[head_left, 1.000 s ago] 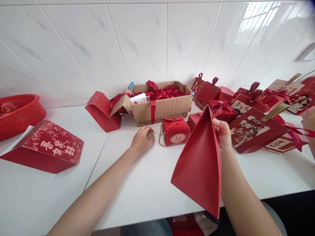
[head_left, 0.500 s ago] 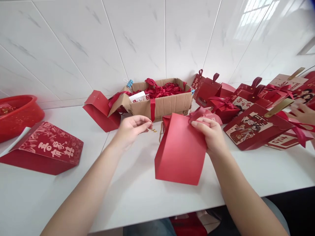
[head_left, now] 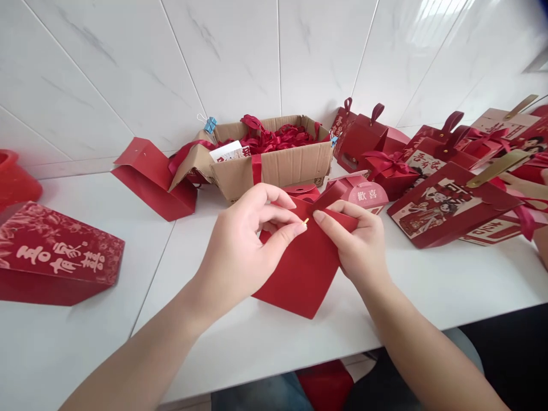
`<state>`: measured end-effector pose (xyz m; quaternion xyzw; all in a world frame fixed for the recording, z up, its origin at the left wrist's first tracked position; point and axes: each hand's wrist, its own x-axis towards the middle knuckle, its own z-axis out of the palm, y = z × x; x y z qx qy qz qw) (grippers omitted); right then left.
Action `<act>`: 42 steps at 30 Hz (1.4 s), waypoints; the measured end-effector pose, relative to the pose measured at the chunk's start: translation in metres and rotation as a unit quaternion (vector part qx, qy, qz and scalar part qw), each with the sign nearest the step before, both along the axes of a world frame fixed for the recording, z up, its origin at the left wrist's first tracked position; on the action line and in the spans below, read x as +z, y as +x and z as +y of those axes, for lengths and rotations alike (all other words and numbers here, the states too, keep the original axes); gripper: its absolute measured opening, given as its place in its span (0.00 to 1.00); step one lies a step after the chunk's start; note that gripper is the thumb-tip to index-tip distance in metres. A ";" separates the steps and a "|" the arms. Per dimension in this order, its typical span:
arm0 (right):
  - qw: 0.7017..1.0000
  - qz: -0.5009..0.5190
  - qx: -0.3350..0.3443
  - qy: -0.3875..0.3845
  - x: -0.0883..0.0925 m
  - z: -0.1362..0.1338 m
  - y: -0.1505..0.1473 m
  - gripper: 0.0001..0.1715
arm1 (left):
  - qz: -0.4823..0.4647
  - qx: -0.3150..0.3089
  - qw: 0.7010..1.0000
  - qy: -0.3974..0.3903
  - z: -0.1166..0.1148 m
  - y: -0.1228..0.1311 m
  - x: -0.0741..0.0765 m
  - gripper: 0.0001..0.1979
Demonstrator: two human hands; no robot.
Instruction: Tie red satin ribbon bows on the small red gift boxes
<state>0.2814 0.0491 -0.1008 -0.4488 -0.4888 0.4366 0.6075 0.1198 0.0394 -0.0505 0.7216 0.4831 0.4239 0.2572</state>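
Observation:
My left hand (head_left: 246, 245) pinches a small gold fastener (head_left: 305, 221) between thumb and forefinger, close to the top of a plain red gift box (head_left: 302, 274). Gripping that box near its upper edge is my right hand (head_left: 359, 242), thumb in front. A dark red strap (head_left: 330, 195) sticks up from the top of the box between the two hands. The box is tilted, one bottom corner pointing toward me. My left fingers cover part of its left side.
Behind the hands stands a cardboard box (head_left: 295, 162) of red ribbons. A red box (head_left: 156, 182) and a printed red box (head_left: 68, 251) are at left, near a red basin (head_left: 19, 185). Several finished boxes (head_left: 445, 208) crowd the right, where another person's hand (head_left: 514, 185) shows.
My left hand has lifted from the tabletop by the gold pieces and moved right to the box top, a gold fastener in its pinch. The red box has tilted. The view has shifted right.

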 end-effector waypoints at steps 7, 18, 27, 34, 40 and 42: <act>0.998 -0.045 0.005 0.042 -0.002 -0.007 -0.006 0.12 | -0.023 -0.006 1.000 0.002 -0.001 0.005 -0.001 0.14; 0.995 -0.074 -0.002 0.064 -0.005 -0.009 -0.007 0.12 | -0.023 0.001 1.000 -0.009 -0.002 0.003 -0.003 0.13; 0.991 -0.104 -0.013 0.089 -0.005 -0.009 -0.008 0.12 | 0.005 0.017 0.999 0.034 -0.005 0.005 -0.005 0.13; 0.985 -0.133 -0.022 0.110 -0.007 -0.009 -0.009 0.09 | 0.037 0.046 0.996 0.066 -0.011 0.008 -0.004 0.13; 0.978 -0.147 -0.022 0.145 -0.009 -0.008 -0.009 0.07 | 0.104 0.062 0.986 0.113 -0.012 0.004 -0.004 0.12; 0.971 -0.158 -0.034 0.178 -0.009 -0.008 -0.009 0.06 | 0.133 0.065 0.978 0.146 -0.011 0.001 -0.003 0.12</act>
